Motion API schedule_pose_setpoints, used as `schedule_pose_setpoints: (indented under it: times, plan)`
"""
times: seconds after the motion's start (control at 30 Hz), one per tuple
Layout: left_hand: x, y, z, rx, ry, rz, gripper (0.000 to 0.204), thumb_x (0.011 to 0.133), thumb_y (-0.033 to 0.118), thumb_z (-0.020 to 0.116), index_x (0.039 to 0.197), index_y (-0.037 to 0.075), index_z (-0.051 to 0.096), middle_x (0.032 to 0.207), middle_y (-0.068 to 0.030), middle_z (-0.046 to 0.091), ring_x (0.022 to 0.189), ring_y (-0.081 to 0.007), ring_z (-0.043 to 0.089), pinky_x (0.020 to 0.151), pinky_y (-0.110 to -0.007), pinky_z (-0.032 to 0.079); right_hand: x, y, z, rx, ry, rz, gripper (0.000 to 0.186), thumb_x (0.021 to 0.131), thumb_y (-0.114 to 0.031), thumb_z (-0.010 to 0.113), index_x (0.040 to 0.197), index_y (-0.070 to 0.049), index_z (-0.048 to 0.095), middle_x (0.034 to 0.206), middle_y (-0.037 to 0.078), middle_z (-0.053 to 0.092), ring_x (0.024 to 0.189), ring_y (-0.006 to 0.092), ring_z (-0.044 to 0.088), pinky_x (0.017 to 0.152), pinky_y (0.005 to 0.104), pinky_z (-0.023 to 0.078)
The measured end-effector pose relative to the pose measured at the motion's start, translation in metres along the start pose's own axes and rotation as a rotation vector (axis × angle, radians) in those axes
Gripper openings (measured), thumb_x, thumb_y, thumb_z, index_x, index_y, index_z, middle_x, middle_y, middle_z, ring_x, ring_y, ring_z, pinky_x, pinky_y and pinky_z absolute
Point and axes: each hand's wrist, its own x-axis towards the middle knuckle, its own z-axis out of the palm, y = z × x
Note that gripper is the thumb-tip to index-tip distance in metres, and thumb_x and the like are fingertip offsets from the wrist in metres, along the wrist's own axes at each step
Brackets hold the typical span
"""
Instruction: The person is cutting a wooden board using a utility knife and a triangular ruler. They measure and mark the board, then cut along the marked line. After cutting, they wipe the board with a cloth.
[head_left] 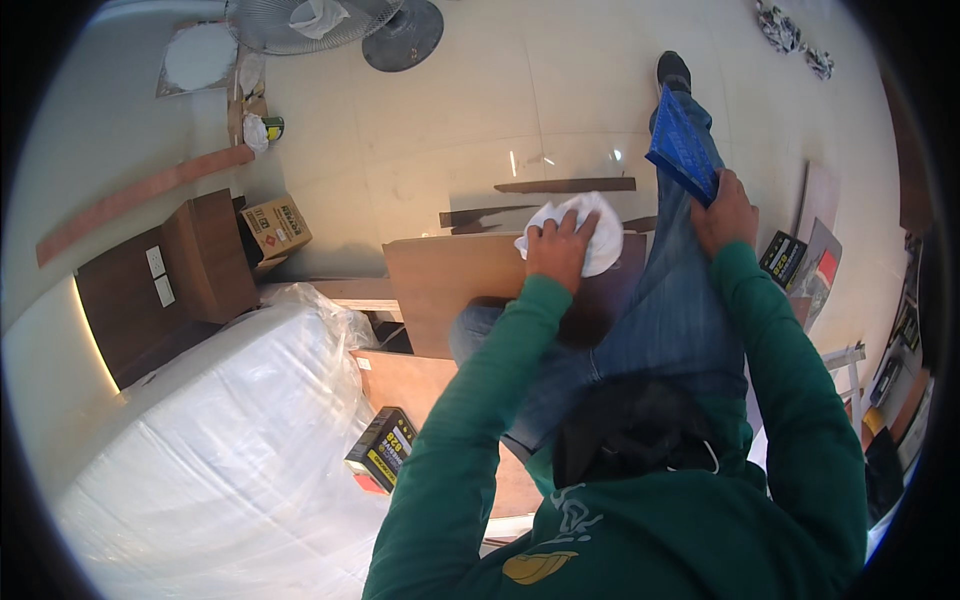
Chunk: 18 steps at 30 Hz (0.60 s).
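My left hand [555,250] grips a crumpled white cloth [605,235], fingers curled over it, above a brown wooden board [435,280] at the middle of the head view. My right hand [722,220] is closed on the lower end of a blue, pointed, flat piece [678,145], possibly a folded sheet, held over my outstretched jeans leg [668,300]. My other knee rests at the board. Dark strips of wood [565,185] lie on the floor just beyond the board.
A plastic-covered piece [210,460] fills the lower left, beside a dark box [380,450]. A brown panel unit [205,260], cardboard box [275,230] and long strip [140,200] are left. A fan [400,40] stands at top. Boards, another box [782,258] and metal frame [845,355] are right.
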Motion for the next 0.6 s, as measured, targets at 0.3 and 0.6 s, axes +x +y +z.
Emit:
schedule_pose_setpoints:
  times: [0.3, 0.6]
  plan:
    - [-0.045, -0.197, 0.012, 0.193, -0.315, -0.123, 0.071, 0.083, 0.022, 0.079, 0.145, 0.048, 0.058, 0.143, 0.0021, 0.065, 0.126, -0.0328, 0.062, 0.103, -0.058, 0.05, -0.001, 0.003, 0.002, -0.004, -0.006, 0.004, 0.055, 0.091, -0.03, 0.072, 0.137, -0.006, 0.054, 0.132, 0.016, 0.067, 0.121, 0.0348, 0.066, 0.104, 0.0518, 0.045]
    - [-0.299, -0.37, -0.08, 0.813, -0.306, -1.133, 0.051, 0.104, 0.025, 0.056, 0.154, 0.03, 0.045, 0.144, -0.0087, 0.058, 0.124, -0.0394, 0.06, 0.102, -0.055, 0.049, -0.004, 0.004, 0.0, 0.005, -0.019, 0.005, 0.057, 0.09, -0.031, 0.072, 0.138, -0.006, 0.054, 0.133, 0.016, 0.066, 0.122, 0.0352, 0.065, 0.104, 0.0517, 0.045]
